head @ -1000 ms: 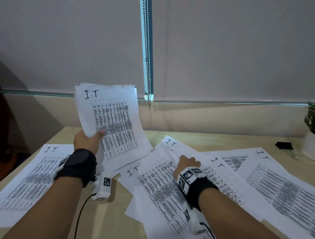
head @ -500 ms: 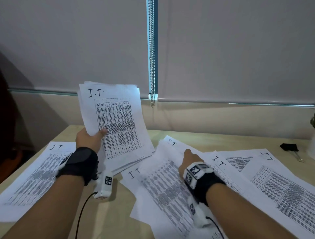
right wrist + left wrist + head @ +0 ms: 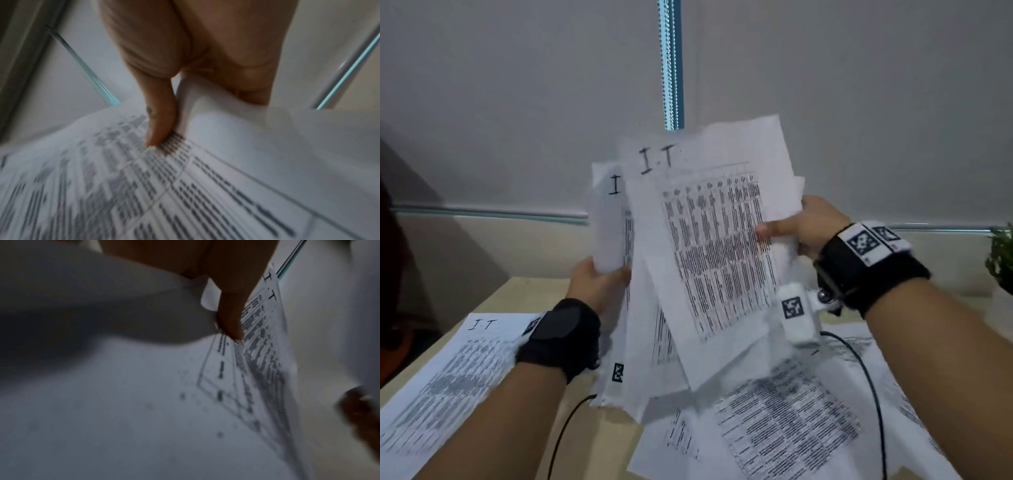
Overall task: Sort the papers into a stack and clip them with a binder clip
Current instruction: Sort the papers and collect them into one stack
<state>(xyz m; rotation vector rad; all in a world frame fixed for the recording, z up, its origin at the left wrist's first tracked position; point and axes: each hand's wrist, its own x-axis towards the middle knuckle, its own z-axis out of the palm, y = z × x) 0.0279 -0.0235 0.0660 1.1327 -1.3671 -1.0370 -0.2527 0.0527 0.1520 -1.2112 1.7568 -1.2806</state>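
Above the table my left hand [image 3: 599, 281] grips a loose stack of printed sheets [image 3: 613, 233] marked "I.T", its thumb [image 3: 230, 318] pressed on the top sheet [image 3: 263, 340]. My right hand [image 3: 794, 226] pinches another printed sheet [image 3: 709, 246] by its right edge and holds it against the front of that stack; the thumb [image 3: 160, 123] lies on the printed table [image 3: 144, 186]. More sheets lie on the table: one at the left [image 3: 448, 377], several overlapping at the lower right [image 3: 784, 428]. No binder clip is in view.
A light wooden table [image 3: 599, 438] carries the loose papers. A potted plant [image 3: 1000, 260] stands at the far right edge. Grey roller blinds [image 3: 517, 85] with a bead chain [image 3: 671, 68] hang behind. Cables [image 3: 565, 435] trail from both wrist cameras.
My right hand lifted a sheet from the pile on the table and brought it up against the stack in my left hand. The view has moved closer, and the clip has left the frame.
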